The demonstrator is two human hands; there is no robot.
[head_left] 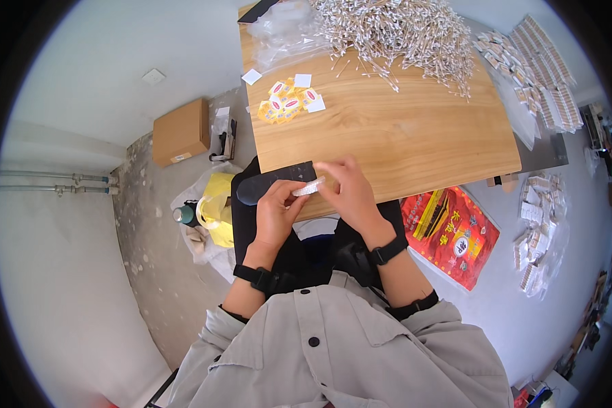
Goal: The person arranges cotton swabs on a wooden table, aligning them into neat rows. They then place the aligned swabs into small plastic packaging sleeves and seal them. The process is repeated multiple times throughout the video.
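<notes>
Over the near edge of the table, my left hand (pixel 275 212) is closed on a small white packet (pixel 309 187) in a clear, shiny wrap, pinching it between thumb and fingers. My right hand (pixel 350 195) is at the packet's right end, its thumb close to it and its index finger stretched out above it. Whether the right thumb touches the wrap I cannot tell. Under the hands, a dark rounded pad (pixel 273 182) lies at the table's left front corner. At the back of the wooden table (pixel 408 129) is a large heap of cotton swabs (pixel 401 34).
Yellow and white labels (pixel 289 100) lie at the table's left, below clear plastic bags (pixel 285 30). Packed swab bundles (pixel 534 68) are stacked at the far right, with more bundles (pixel 538 228) on the floor. A red sack (pixel 452 234), a yellow bag (pixel 216 207) and a cardboard box (pixel 181 132) surround the table.
</notes>
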